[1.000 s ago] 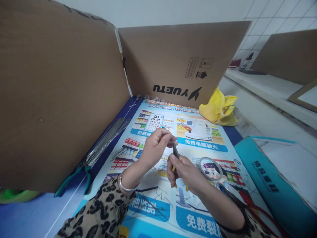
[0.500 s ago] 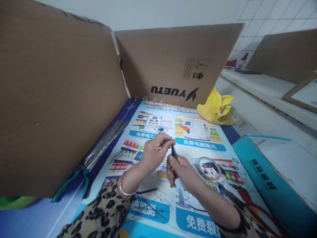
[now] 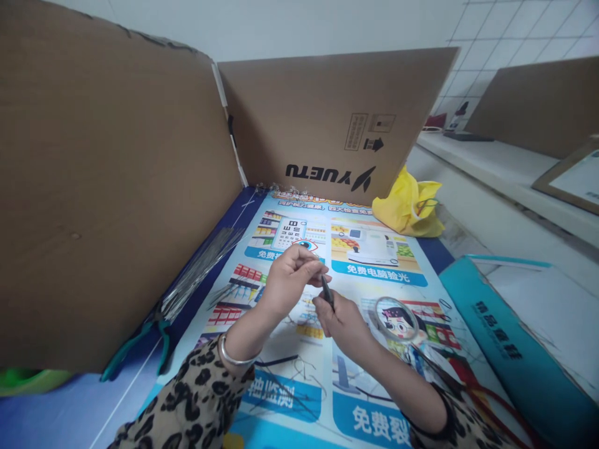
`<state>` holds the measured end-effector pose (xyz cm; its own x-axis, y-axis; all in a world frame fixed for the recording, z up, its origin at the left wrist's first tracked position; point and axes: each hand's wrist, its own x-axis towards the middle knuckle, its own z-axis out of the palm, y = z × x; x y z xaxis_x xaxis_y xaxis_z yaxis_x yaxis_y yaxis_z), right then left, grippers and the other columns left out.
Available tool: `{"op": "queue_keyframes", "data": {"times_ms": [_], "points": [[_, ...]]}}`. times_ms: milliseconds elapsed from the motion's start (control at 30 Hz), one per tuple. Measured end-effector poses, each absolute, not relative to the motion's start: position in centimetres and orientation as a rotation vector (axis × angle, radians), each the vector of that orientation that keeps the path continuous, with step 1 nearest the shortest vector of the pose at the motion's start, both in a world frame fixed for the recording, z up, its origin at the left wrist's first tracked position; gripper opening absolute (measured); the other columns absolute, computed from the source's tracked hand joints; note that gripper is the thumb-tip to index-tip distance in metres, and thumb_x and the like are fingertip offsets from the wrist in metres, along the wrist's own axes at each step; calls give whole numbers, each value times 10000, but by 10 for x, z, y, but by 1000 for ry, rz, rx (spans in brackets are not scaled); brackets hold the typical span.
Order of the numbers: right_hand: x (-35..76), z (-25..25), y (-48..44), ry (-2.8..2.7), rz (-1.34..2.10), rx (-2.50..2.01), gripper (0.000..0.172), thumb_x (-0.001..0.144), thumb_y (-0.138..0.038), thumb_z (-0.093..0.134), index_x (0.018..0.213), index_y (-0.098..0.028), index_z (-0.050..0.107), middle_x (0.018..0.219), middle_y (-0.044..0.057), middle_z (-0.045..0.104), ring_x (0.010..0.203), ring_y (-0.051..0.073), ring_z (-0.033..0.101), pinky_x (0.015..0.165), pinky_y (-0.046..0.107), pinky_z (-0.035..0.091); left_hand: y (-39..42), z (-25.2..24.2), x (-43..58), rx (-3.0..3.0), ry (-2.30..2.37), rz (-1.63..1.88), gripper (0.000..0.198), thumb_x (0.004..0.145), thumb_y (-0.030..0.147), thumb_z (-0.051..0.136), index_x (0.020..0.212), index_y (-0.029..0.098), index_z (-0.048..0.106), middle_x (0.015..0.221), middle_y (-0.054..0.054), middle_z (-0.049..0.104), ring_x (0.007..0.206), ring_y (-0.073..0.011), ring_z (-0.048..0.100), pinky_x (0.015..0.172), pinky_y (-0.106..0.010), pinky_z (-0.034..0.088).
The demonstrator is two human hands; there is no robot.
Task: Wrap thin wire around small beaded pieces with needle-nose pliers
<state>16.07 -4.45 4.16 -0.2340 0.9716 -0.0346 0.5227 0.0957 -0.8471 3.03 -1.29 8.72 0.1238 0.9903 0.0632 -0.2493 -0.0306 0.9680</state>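
My left hand [image 3: 290,277] is raised over the printed poster [image 3: 369,274], its fingertips pinched on a thin piece of wire that is too small to see clearly. My right hand [image 3: 341,321] is closed around small pliers [image 3: 327,290] with dark jaws; the jaw tips meet my left fingertips. A silver bangle [image 3: 233,357] circles my left wrist, and both arms wear leopard-print sleeves. Loose bent wires [image 3: 285,380] lie on the poster under my forearms.
Cardboard walls [image 3: 116,168] stand at the left and back. A bundle of straight wires [image 3: 201,268] and green-handled pliers [image 3: 135,343] lie at the left. A magnifying glass [image 3: 397,318], a yellow bag [image 3: 409,206] and a teal bag [image 3: 505,337] are to the right.
My right hand turned, so the yellow handles are now hidden in the palm. The pliers' jaws shifted slightly lower and left against my left fingertips. The view moved a little.
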Motion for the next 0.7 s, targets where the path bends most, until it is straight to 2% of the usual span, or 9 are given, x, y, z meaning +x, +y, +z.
{"op": "queue_keyframes", "data": {"times_ms": [133, 267, 367, 433, 567, 700], "points": [[168, 38, -39, -1964, 652, -1588, 308, 843, -499, 388, 811, -220, 514, 681, 73, 627, 587, 207, 548, 554, 298, 312, -13, 90, 27, 1063, 843, 1205, 195, 725, 255, 662, 760, 153, 500, 665, -8, 677, 603, -135, 671, 559, -218, 509], [174, 34, -35, -2006, 326, -1610, 331, 848, -504, 405, 864, -213, 563, 676, 98, 646, 566, 217, 565, 543, 298, 274, -13, 90, 25, 1035, 803, 1175, 204, 730, 258, 669, 764, 152, 498, 684, -16, 684, 616, -135, 671, 584, -236, 523], [176, 32, -33, -2058, 230, -1616, 349, 866, -505, 383, 886, -210, 566, 705, 108, 657, 591, 218, 583, 543, 295, 271, -10, 90, 21, 1052, 764, 1118, 234, 730, 288, 683, 771, 155, 494, 708, -27, 689, 664, -157, 681, 601, -253, 529], [176, 34, -33, -2094, 276, -1660, 342, 870, -502, 375, 894, -212, 555, 704, 98, 653, 596, 215, 584, 543, 291, 274, -7, 90, 17, 1086, 752, 1074, 243, 735, 312, 682, 780, 154, 503, 740, -38, 696, 695, -159, 681, 623, -262, 532], [178, 47, -33, -2082, 625, -1657, 316, 877, -497, 353, 824, -221, 498, 666, 47, 616, 592, 184, 554, 550, 272, 308, -4, 94, 10, 1223, 821, 1039, 230, 800, 364, 602, 825, 138, 563, 807, -57, 700, 703, -135, 670, 678, -269, 535], [179, 58, -35, -1980, 919, -1562, 308, 877, -489, 344, 758, -221, 439, 595, 2, 556, 575, 157, 519, 560, 264, 346, -4, 96, 7, 1529, 1004, 1014, 238, 861, 379, 499, 849, 155, 577, 736, -28, 683, 669, -136, 670, 621, -248, 527]]}}
